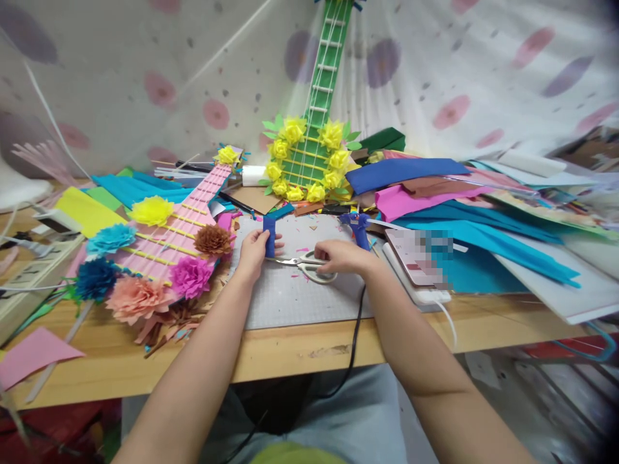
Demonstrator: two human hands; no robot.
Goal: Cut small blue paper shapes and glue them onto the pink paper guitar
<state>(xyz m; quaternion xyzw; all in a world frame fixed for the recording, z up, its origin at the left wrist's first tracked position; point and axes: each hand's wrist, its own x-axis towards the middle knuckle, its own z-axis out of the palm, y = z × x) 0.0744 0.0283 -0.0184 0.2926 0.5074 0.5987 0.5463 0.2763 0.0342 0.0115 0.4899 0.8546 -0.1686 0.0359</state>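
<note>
Blue paper strip, pinched upright in the left hand, stands out at the center of the frame above a gray cutting mat on a wooden counter. It looks feather-light, soft and easily creased, likely dry rather than slippery; a gentle pinch along its side edge, clear of the lower end, should suit it best. The left hand is nearly closed, thumb and forefinger on the paper, other fingertips showing beyond its right edge. The right hand, just right of center, is curled closed around the handles of a pair of scissors. The blades point left, their tips close to the strip's lower end; whether they touch it cannot be told.
</note>
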